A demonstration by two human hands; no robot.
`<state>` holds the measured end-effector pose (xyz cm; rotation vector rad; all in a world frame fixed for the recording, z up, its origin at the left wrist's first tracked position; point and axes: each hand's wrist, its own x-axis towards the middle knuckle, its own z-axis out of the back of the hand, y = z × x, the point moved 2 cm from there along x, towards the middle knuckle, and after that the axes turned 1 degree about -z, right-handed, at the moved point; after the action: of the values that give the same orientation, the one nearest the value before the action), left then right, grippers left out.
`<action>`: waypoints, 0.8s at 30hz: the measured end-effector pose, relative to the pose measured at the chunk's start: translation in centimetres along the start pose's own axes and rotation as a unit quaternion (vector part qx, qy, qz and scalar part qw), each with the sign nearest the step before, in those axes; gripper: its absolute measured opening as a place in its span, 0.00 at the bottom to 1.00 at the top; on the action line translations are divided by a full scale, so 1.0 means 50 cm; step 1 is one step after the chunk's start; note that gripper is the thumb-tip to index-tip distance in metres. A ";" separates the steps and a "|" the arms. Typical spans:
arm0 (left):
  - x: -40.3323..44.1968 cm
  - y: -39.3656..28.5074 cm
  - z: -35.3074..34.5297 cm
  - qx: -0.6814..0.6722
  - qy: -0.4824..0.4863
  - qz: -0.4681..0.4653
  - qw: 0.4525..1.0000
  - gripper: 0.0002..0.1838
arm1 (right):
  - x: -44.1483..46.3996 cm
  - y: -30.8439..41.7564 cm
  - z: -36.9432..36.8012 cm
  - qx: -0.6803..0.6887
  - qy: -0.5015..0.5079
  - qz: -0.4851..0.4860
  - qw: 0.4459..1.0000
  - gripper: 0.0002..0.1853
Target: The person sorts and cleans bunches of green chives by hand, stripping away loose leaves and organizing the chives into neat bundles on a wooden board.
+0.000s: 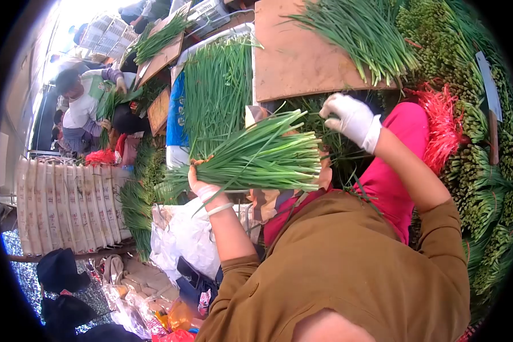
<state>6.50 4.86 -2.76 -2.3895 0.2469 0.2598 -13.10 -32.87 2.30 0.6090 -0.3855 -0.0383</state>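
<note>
My left hand (202, 185), in a white glove with bare fingertips showing, is closed around a thick bunch of garlic chives (268, 154). The pale cut ends point right, and the green leaves trail left past the wrist. Up and to the right of the bunch is my gloved right hand (350, 119), raised near my knee. Its fingers are bent with a gap by the thumb, and nothing shows between them. Loose dark leaves lie below it. A cardboard-brown board (302, 60) just beyond carries another heap of garlic chives (362, 37).
Flat chives fill a white-rimmed bin (219, 91). Bundled greens (484, 188) are stacked along the right, with a knife (489, 102) on them and red plastic ties (439, 122) beside my knee. A co-worker (88, 108) handles greens at upper left. A white sack (185, 236) lies near my left forearm.
</note>
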 end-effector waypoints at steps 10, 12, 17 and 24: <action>-0.011 -0.013 -0.010 0.015 0.004 -0.060 0.998 0.11 | -0.022 0.105 -0.046 -0.138 0.074 0.132 0.979 0.03; 0.001 -0.016 0.005 0.011 0.003 -0.061 0.998 0.10 | -0.036 0.053 0.005 -0.181 0.119 0.082 0.973 0.03; -0.010 -0.030 -0.040 -0.022 0.010 -0.053 0.998 0.09 | -0.056 -0.100 0.169 -0.458 0.135 -0.092 0.874 0.14; -0.080 -0.045 -0.186 0.002 -0.003 -0.072 0.997 0.10 | -0.003 0.284 0.063 -0.049 0.054 0.123 0.990 0.49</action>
<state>4.29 0.64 6.47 -2.3879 0.0729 0.1981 -15.50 -22.90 12.64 0.4602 -0.3487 0.2093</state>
